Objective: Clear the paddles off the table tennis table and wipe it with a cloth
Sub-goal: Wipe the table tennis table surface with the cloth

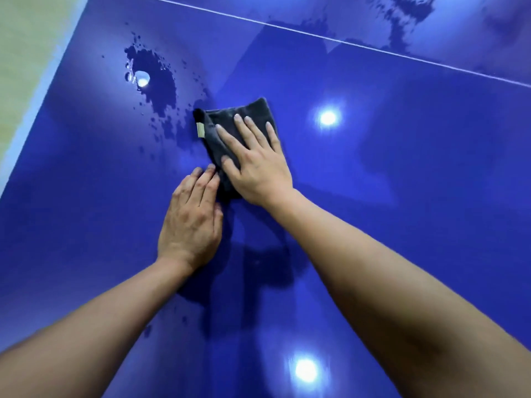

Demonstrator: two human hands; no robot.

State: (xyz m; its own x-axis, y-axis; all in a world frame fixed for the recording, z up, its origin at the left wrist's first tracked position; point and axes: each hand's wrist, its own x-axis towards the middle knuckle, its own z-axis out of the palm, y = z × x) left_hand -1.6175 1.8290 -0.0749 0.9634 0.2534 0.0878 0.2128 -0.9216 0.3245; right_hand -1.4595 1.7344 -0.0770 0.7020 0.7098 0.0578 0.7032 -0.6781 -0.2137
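A folded dark grey cloth (pixel 230 122) with a small pale tag lies on the glossy blue table tennis table (pixel 402 182). My right hand (pixel 255 162) presses flat on the cloth, fingers spread. Just left of it, my left hand (pixel 191 216) rests flat on the table, its fingertips touching the cloth's near edge. No paddles are in view.
Water pools and droplets (pixel 155 79) spread over the table left of the cloth, and more wet patches (pixel 408 15) lie beyond the white line (pixel 373 48). The table's white left edge (pixel 34 110) borders a pale floor. Ceiling lights reflect on the surface.
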